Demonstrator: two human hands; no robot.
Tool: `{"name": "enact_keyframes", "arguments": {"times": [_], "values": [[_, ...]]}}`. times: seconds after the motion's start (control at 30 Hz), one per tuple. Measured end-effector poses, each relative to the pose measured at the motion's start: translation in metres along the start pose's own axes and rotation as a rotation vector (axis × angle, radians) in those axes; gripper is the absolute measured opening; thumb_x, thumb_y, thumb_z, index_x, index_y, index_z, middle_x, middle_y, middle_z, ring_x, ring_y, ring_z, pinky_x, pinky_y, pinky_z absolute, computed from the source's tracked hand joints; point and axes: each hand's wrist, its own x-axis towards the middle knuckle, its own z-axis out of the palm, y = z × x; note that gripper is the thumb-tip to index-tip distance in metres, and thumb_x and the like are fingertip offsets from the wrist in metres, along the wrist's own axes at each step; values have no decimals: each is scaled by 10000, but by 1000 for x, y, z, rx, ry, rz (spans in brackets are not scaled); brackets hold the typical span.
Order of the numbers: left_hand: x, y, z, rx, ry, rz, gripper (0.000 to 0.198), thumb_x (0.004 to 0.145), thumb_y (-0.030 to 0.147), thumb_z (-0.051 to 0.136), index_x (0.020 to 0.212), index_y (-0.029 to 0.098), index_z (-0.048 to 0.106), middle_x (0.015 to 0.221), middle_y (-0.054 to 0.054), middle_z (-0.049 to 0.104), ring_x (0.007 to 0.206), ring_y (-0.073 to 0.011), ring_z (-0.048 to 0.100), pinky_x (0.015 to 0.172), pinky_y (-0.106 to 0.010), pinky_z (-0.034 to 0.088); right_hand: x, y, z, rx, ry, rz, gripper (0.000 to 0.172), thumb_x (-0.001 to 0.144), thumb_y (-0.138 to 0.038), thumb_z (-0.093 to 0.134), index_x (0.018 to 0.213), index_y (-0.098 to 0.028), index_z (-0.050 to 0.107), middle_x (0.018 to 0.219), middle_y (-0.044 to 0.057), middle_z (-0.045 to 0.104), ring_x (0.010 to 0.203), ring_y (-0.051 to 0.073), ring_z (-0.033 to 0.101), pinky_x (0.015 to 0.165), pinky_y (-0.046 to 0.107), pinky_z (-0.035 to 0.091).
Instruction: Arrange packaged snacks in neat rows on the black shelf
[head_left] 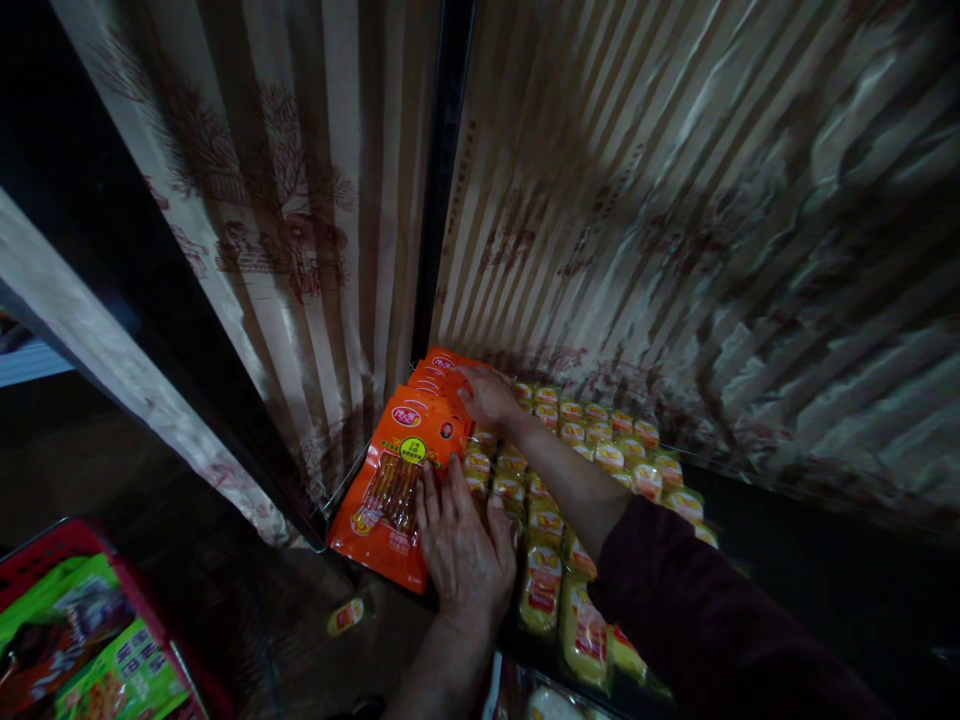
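A row of orange snack packets [412, 470] stands overlapped on the shelf, the front one with a clear window showing brown strips inside. My left hand [469, 545] lies against the front packet's lower right side, its fingers stretched and slightly apart. Farther back, my right hand [491, 397] rests at the right edge of the rear packets, fingers extended over them; its fingertips are partly in shadow. Beneath my right forearm are many small wrapped yellow cakes [544, 525] in rows, some hidden by the arm.
A dark shelf post [442, 190] rises behind the packets, with printed curtains [585, 200] hanging behind and at the left. A red basket [142, 600] of green snack bags stands at lower left. One wrapped cake [346, 616] lies apart, below the shelf's left edge.
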Motion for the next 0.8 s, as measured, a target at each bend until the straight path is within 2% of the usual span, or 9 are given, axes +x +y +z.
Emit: {"name": "enact_keyframes", "arguments": {"times": [0.07,0.13,0.2,0.3,0.4,0.53,0.8], "values": [[0,1,-1,7,-6,10,526,885,267,417,1377,80,399,1354,-162,524,1364,-320,328,1107,-521,275,-2,-9,-4,-5,20,-94,406,897,-249,451,1290,-209,546,1332,86,566,1251,250,479,1109,481,230],[0,1,-2,13,-10,18,524,884,265,419,1374,80,402,1348,-163,529,1368,-316,321,1109,-517,273,-4,-23,-8,0,-18,-254,393,914,-326,456,1280,-229,562,1359,68,546,1308,245,412,1121,472,213],[-1,1,-2,12,-6,20,528,887,268,417,1378,76,393,1354,-163,523,1365,-308,330,1111,-508,273,-8,-38,-8,-5,-102,-392,443,910,-393,474,1321,-236,527,1432,75,466,1377,271,302,1105,489,244],[-2,-2,-2,12,0,21,537,892,287,411,1378,61,382,1376,-174,497,1351,-308,353,1110,-508,275,-11,-55,-6,-56,-217,-506,519,900,-449,491,1379,-253,453,1521,84,316,1425,318,160,1091,532,241],[-2,-4,-5,11,-22,40,518,905,302,393,1354,44,405,1362,-184,508,1340,-308,370,1103,-503,289,-12,-63,-2,-93,-301,-606,556,898,-466,493,1404,-251,413,1526,91,300,1430,328,130,1104,531,210],[-2,-5,-8,-1,-1,18,497,915,301,378,1337,42,416,1356,-192,512,1330,-293,392,1104,-479,294,-9,-66,5,-93,-319,-640,552,920,-439,458,1428,-245,367,1505,90,345,1429,318,150,1108,543,190],[-2,-8,-5,-16,-48,-5,459,929,263,349,1319,39,442,1319,-181,551,1332,-281,393,1125,-480,263,-6,-68,3,-143,-321,-577,553,888,-493,499,1364,-212,477,1467,100,411,1424,338,157,1113,553,147]]}}
